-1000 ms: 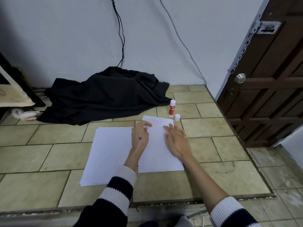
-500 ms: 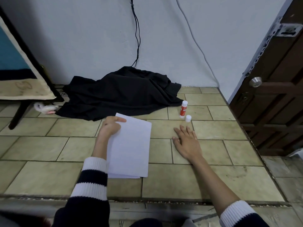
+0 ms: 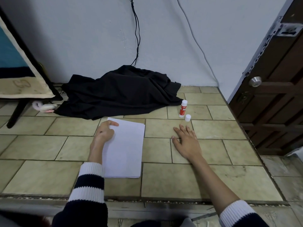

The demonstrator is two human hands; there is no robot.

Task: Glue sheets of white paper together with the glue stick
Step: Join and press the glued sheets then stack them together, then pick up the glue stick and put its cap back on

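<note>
Tiled floor (image 3: 164,177) runs back to a pale wall, with a brown door (image 3: 278,95) on the right and a heap of black cloth (image 3: 121,95) against the wall. Nearer lies the stack of white paper (image 3: 126,148), its far left corner pinched between thumb and fingers of the left hand (image 3: 105,131). The right hand (image 3: 186,141) rests open and flat on bare tile, well apart from the stack. Just beyond it the glue stick (image 3: 183,108) stands upright, uncapped, its cap (image 3: 187,117) beside it. This looks like the pause between gluings; next, probably, one sheet is separated and the right hand reaches for the glue.
</note>
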